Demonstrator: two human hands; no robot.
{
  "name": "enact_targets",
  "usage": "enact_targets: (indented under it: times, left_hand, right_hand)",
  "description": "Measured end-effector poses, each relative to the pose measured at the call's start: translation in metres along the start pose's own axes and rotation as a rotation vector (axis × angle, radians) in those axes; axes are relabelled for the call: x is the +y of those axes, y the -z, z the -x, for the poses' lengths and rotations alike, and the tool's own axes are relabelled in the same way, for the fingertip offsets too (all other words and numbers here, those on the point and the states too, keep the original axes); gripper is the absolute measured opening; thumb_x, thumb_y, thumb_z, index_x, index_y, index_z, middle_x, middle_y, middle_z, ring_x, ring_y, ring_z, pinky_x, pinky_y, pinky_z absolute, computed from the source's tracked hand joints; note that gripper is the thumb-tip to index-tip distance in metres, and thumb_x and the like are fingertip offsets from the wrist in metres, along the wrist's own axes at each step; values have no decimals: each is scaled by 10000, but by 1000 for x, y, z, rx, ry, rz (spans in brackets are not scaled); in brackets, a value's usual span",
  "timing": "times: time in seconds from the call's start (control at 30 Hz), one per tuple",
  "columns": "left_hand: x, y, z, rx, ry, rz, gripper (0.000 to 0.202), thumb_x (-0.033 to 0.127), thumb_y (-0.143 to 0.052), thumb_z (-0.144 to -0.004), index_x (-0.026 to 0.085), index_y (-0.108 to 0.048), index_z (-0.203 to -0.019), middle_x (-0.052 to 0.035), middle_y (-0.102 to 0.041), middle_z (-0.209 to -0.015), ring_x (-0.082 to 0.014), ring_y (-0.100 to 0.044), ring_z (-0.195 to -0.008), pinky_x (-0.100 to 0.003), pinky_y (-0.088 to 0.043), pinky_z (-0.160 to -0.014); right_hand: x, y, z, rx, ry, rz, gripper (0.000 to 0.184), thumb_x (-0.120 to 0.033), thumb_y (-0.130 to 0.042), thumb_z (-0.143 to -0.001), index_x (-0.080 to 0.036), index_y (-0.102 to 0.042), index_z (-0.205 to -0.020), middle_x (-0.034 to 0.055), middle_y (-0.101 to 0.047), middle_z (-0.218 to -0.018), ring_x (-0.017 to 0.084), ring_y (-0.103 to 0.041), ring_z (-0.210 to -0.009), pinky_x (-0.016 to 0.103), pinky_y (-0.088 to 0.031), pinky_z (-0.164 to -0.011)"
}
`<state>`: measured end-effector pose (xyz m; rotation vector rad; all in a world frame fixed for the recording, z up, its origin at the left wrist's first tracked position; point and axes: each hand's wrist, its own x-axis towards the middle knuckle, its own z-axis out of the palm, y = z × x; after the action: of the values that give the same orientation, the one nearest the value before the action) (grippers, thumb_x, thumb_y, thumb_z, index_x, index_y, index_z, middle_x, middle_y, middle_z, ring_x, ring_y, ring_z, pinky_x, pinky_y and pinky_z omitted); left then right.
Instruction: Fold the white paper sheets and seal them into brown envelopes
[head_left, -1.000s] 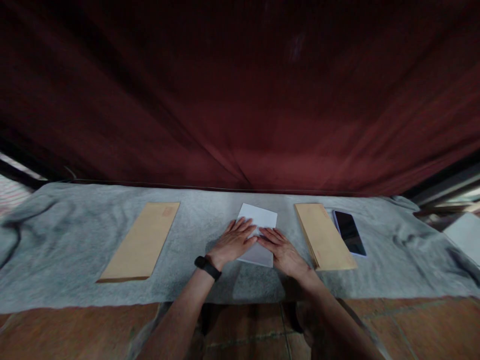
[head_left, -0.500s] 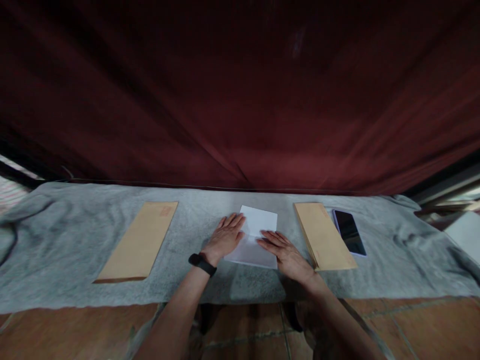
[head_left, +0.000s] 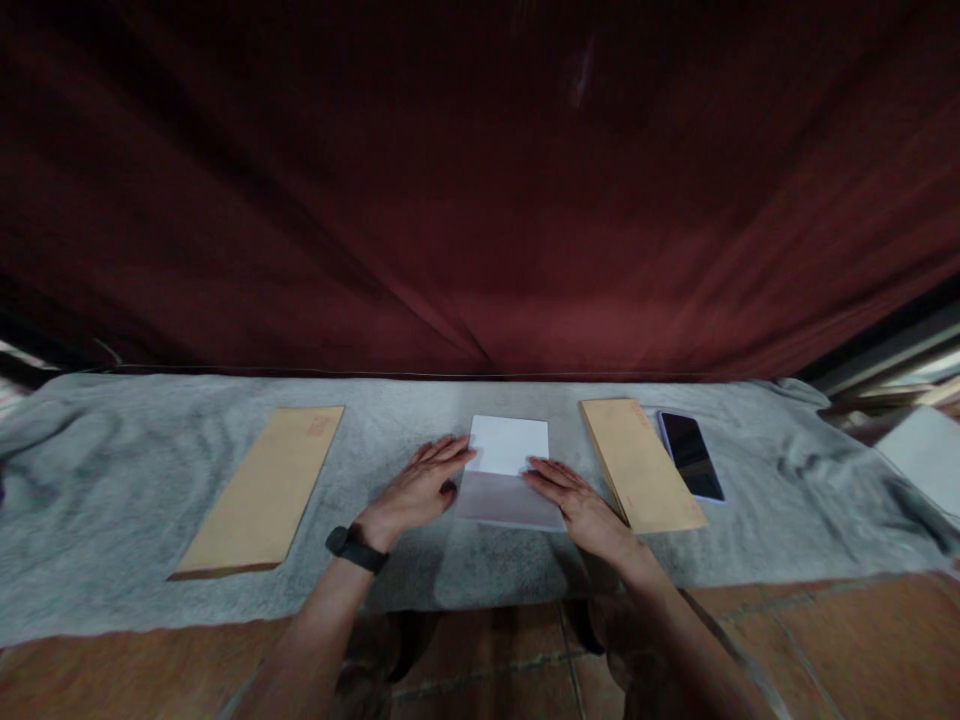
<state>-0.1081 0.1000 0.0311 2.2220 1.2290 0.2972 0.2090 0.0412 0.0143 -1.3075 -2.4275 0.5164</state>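
A folded white sheet of paper (head_left: 508, 470) lies on the grey cloth (head_left: 112, 470) in front of me. My left hand (head_left: 414, 487), with a black band on the wrist, rests at the sheet's left edge, fingers stretched out and touching it. At the sheet's right edge lies my right hand (head_left: 574, 493), flat, with its fingertips on the paper. The near flap of the sheet is lifted slightly between the two hands.
A brown envelope (head_left: 266, 490) lies on the cloth to the left. A stack of brown envelopes (head_left: 637, 462) lies to the right, with a dark phone (head_left: 690, 455) beside it. A dark red curtain (head_left: 480, 200) hangs behind. Tiled floor (head_left: 135, 670) shows in front.
Both hands have slid apart from the middle of the sheet to its left and right edges. The view has shifted slightly.
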Motion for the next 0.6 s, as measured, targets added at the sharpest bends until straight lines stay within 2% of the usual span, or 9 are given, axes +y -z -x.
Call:
enact_targets:
  times: [0.2, 0.33, 0.47, 0.6]
  left_hand:
    - [4, -2, -1, -15, -12, 67, 617, 162, -681, -762, 346, -634, -1349, -26, -450, -1579, -295, -287, -1519, -549, -128, -1251]
    - [5, -6, -8, 103, 16, 207, 447, 194, -724, -769, 320, -730, -1198, -54, -584, -1465, -304, -425, -1440, -538, -173, -1244]
    - [7, -9, -18, 220, 39, 366, 208, 284, -743, -793, 263, -790, -995, -86, -681, -1330, -321, -519, -1340, -507, -236, -1222]
    - [15, -8, -26, 279, 57, 542, 88, 329, -746, -803, 261, -787, -840, -83, -747, -1111, -318, -589, -1204, -467, -332, -1169]
  right_hand:
    - [5, 0, -4, 73, -47, -91, 623, -3, -502, -848, -271, -591, -1403, 65, -555, -1487, 206, -505, -1381, 468, -419, -1175]
    - [5, 1, -10, 123, -68, -160, 506, -76, -552, -885, -278, -646, -1340, 64, -626, -1406, 221, -568, -1314, 462, -450, -1140]
    - [5, -5, -17, 206, -123, -204, 308, -237, -527, -979, -248, -709, -1227, 74, -681, -1308, 230, -605, -1253, 444, -476, -1100]
    - [8, -14, -22, 353, -243, -184, 316, -344, -535, -979, -182, -696, -1198, 129, -684, -1244, 263, -635, -1166, 452, -515, -1028]
